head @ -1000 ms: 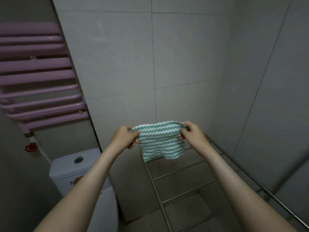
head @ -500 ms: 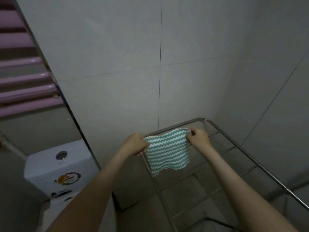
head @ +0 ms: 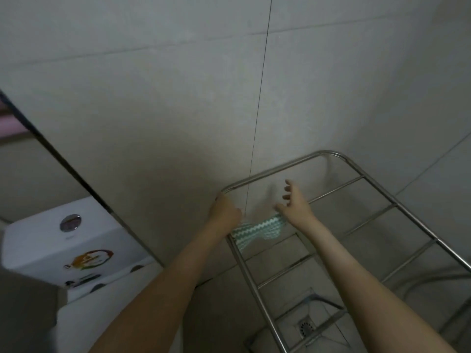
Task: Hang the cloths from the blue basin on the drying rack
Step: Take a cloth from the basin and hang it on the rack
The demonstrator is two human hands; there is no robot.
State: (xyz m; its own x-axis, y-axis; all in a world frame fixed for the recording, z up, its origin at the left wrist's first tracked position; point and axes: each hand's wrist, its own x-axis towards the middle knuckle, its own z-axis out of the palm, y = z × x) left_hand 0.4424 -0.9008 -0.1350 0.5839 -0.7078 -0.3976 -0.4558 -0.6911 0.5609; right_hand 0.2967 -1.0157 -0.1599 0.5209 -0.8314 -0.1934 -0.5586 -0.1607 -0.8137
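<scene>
Two bare forearms reached from 6 o'clock into a dim tiled bathroom corner; beneath them, at 5 o'clock, a round floor drain (head: 305,327) showed through the rungs of a steel drying rack (head: 396,205), whose tubular frame ran from 4 o'clock up to a rounded far bar near the wall; the green-and-white zigzag cloth (head: 257,229) lay just below centre, between the two wrists at the rack's far left corner, sagging in soft folds beside the left rail, though which rung carried it could not be told; the left hand (head: 224,212) sat curled at that corner with its fingers hidden, so whether they grasped the cloth, the rail or nothing could not be told; the right hand (head: 297,208), just to the cloth's 2 o'clock, hovered with fingers spread and loose, holding nothing; the cloth looked small, light and limp, likely to slide on smooth tube if draped unevenly, and best pinched at its two upper corners and spread flat; the blue basin was out of view; at 8 o'clock stood a white toilet cistern (head: 63,245) with a chrome flush button (head: 70,222) and a sticker; a blurred pink bar (head: 7,123) edged in at 9 o'clock; pale grey wall tiles (head: 178,98) filled the rest, from 10 to 2 o'clock.
</scene>
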